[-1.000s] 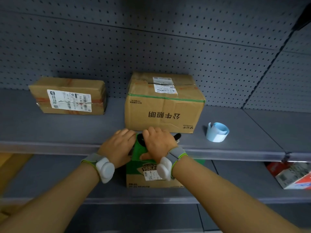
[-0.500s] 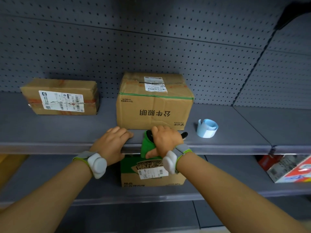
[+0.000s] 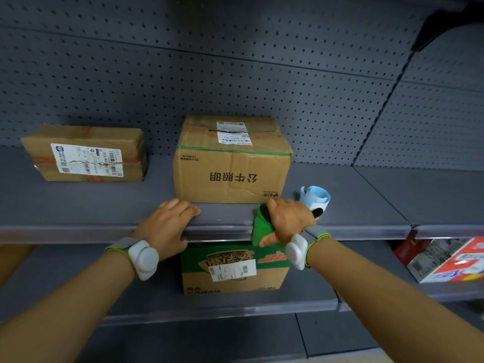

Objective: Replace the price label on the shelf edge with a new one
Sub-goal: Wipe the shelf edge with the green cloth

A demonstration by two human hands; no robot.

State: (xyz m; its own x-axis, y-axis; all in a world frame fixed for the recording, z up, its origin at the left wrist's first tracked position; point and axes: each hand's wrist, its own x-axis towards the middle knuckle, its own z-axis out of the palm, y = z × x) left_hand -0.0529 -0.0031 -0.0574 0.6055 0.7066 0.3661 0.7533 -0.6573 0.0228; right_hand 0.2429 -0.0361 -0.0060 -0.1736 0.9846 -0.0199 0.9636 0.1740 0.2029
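My right hand (image 3: 288, 221) grips a green cloth (image 3: 262, 226) bunched against the clear front strip of the grey shelf edge (image 3: 104, 231); a dark object pokes out on either side of the fist. My left hand (image 3: 167, 229) rests on the shelf edge to the left, fingers lying on the top and thumb under the strip. A curled roll of pale blue labels (image 3: 315, 199) lies on the shelf just behind my right hand. No price label shows on the strip between my hands.
A large cardboard box (image 3: 230, 163) stands right behind my hands, a flatter box (image 3: 86, 155) to the left. On the lower shelf a green-topped carton (image 3: 233, 271) sits under my hands and a red-and-white box (image 3: 450, 260) at the right. A pegboard wall stands behind.
My right hand with the green cloth has slid to the right along the shelf edge, close up to the blue label roll. My left hand has stayed on the edge.
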